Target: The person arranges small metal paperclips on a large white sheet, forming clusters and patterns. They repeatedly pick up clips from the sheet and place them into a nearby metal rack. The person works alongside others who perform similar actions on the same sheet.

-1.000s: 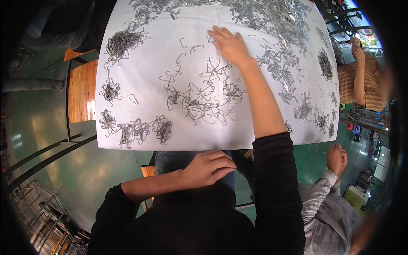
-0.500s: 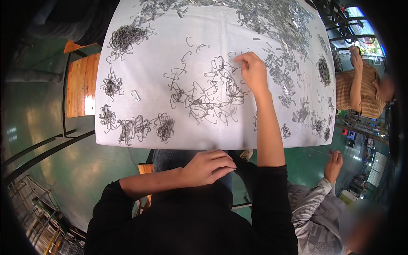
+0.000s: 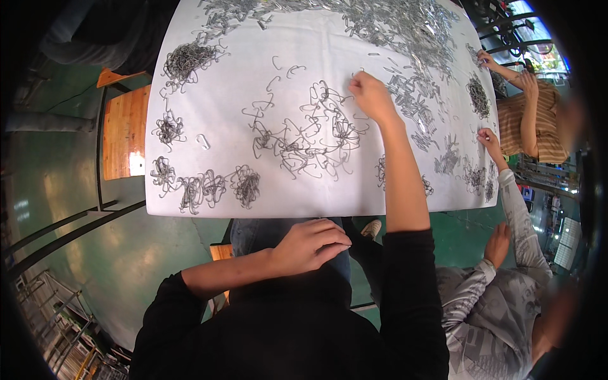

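A white table (image 3: 221,76) is strewn with bent grey wire hooks. A loose tangle of hooks (image 3: 304,136) lies in the middle of it. My right hand (image 3: 372,96) reaches over the far right edge of that tangle, fingers pinched together on a thin wire hook. My left hand (image 3: 310,244) rests flat on my thigh below the table's near edge and holds nothing. Small tight bundles of hooks (image 3: 202,187) sit along the near left edge. A big heap of hooks (image 3: 392,25) covers the far side.
A wooden chair (image 3: 123,133) stands left of the table. To my right sits a person in a grey patterned sleeve, with a hand (image 3: 486,137) on the table's right edge. Another person in a striped top (image 3: 532,117) works beyond. Metal racks (image 3: 44,323) stand at lower left.
My right hand has drawn back from the far middle of the table, toward me and to the right, and closed its fingers at the tangle. My left hand has stayed on my thigh.
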